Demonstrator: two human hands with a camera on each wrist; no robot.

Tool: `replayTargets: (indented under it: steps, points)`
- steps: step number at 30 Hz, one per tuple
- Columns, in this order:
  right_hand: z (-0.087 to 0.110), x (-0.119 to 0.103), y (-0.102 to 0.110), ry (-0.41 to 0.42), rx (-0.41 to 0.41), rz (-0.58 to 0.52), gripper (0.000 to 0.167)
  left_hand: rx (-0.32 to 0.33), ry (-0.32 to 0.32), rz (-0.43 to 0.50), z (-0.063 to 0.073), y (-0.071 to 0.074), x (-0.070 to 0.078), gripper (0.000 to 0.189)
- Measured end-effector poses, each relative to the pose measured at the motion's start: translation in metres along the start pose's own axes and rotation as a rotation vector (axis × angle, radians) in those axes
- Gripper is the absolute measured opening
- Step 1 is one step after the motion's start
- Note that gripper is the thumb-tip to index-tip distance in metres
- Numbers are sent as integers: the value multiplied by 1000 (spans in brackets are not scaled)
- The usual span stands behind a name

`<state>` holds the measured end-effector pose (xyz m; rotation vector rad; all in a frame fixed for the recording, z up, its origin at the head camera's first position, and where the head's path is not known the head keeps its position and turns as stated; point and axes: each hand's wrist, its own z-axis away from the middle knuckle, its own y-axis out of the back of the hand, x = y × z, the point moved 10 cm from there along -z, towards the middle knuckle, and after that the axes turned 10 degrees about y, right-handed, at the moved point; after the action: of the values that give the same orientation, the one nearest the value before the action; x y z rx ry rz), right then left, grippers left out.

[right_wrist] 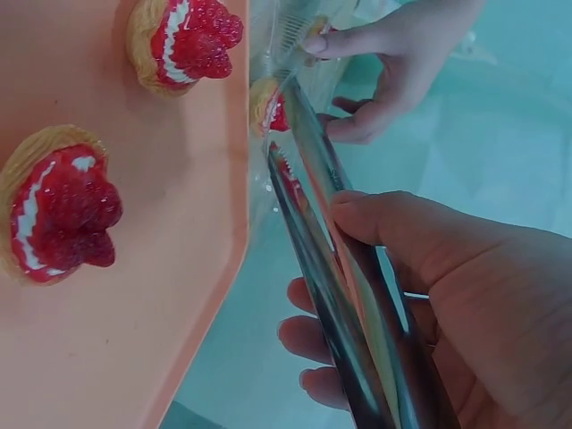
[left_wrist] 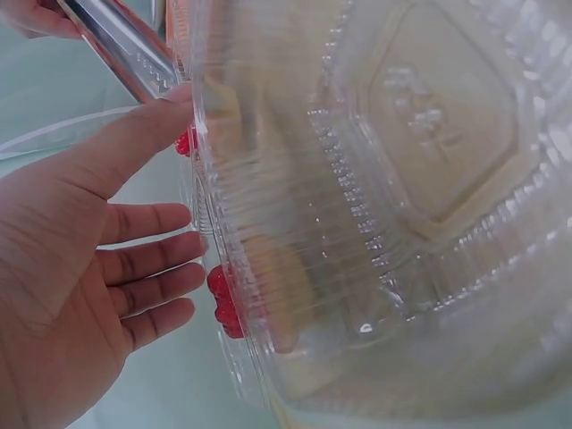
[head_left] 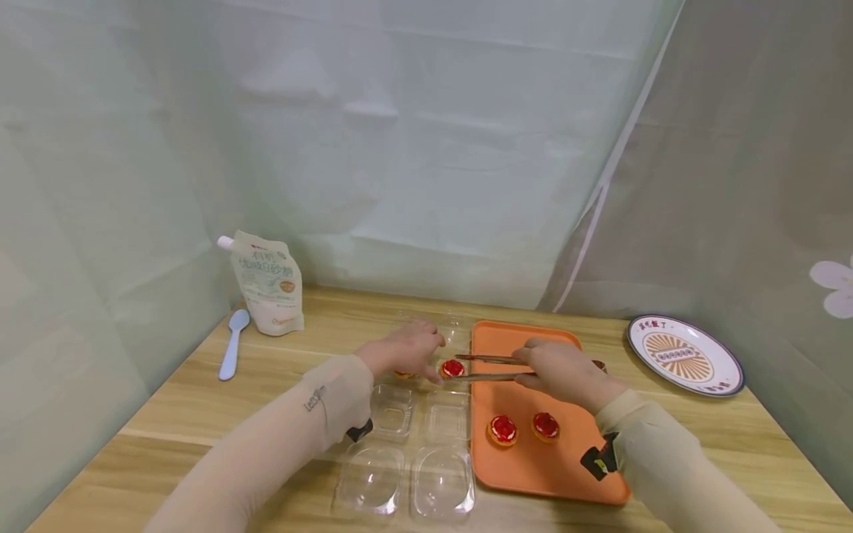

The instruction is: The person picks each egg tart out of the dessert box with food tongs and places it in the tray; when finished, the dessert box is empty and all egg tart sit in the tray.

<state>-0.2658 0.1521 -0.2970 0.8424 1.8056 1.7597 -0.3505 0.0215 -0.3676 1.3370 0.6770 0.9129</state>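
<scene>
My right hand (head_left: pixel 563 370) grips metal tongs (right_wrist: pixel 313 223), their tips pointing left at a red-topped tart (head_left: pixel 453 368) in a clear plastic container (head_left: pixel 446 414). In the right wrist view the tong tips are a little apart beside that tart. My left hand (head_left: pixel 409 348) reaches over the container's far part with fingers extended. In the left wrist view its thumb (left_wrist: pixel 147 130) lies at the plastic rim, the other fingers straight beside it. A second tart (head_left: pixel 403 374) sits partly hidden under this hand. Two more tarts, one left (head_left: pixel 503 429) and one right (head_left: pixel 546 426), lie on an orange tray (head_left: pixel 533 474).
Nearer clear plastic sections (head_left: pixel 371 481) lie left of the tray. At the back left stand a spouted pouch (head_left: pixel 269 285) and a light blue spoon (head_left: pixel 229 352). A patterned plate (head_left: pixel 723 370) is at the right. Curtains (head_left: pixel 426 148) hang behind the wooden table (head_left: pixel 166 414).
</scene>
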Motion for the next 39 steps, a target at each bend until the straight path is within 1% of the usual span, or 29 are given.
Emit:
replayTargets:
  steps: [4, 12, 17, 24, 29, 32, 39]
  points:
    - [-2, -2, 0, 2, -18, -4, 19, -7, -4, -2, -1, 1, 2, 71]
    - [-5, -3, -1, 9, -23, -1, 16, -15, -16, -36, -2, 2, 5, 68]
    - [-5, -4, 0, 12, -15, 7, 17, -31, -10, -19, -3, 1, 5, 68]
    - [-5, -5, 2, 15, 2, 24, 18, -34, -4, 7, -1, 2, 5, 67]
    - [-4, -7, 3, 33, 22, 30, 16, -38, 6, 29, 0, 1, 4, 68]
    - [-4, -6, 2, 29, 17, 23, 17, -31, -1, 28, 0, 1, 4, 68]
    - [1, 0, 3, -13, 0, -17, 19, -25, -9, 27, -1, 1, 4, 68]
